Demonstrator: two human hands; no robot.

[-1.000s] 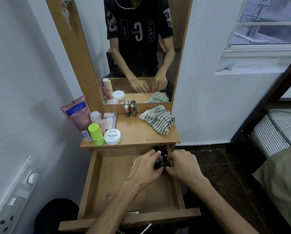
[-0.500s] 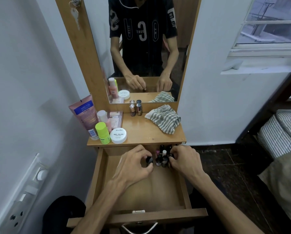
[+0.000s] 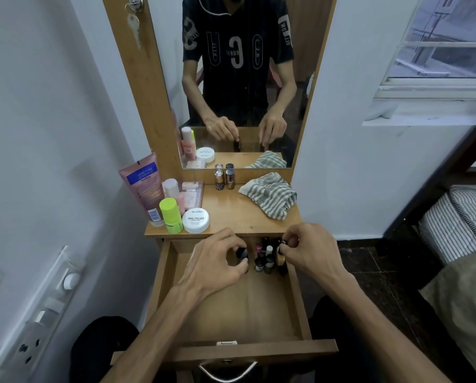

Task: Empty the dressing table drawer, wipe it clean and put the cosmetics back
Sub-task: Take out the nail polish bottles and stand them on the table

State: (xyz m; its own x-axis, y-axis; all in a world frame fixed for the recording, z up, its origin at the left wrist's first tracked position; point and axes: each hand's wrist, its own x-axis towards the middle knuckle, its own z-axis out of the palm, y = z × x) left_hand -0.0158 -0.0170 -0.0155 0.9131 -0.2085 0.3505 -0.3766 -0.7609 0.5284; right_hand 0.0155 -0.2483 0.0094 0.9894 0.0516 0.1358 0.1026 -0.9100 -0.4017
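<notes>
The wooden drawer stands pulled out below the dressing table top. Several small nail polish bottles stand clustered at its back right corner. My left hand pinches a black-capped bottle just left of the cluster. My right hand grips a dark-capped bottle at the cluster's right edge, against the drawer wall. On the top lie a striped cloth, a white nail polish wipes tub, a lime-green bottle, a pink tube and two small bottles.
A mirror rises behind the table top and reflects a person's torso and hands. A wall with a switch panel is close on the left. A striped mattress on a dark bed frame is at the right. The drawer handle faces me.
My hands have drawn apart from the tight huddle over the bottles. The left hand now holds a black-capped bottle off to the left; the right stays at the cluster's right edge.
</notes>
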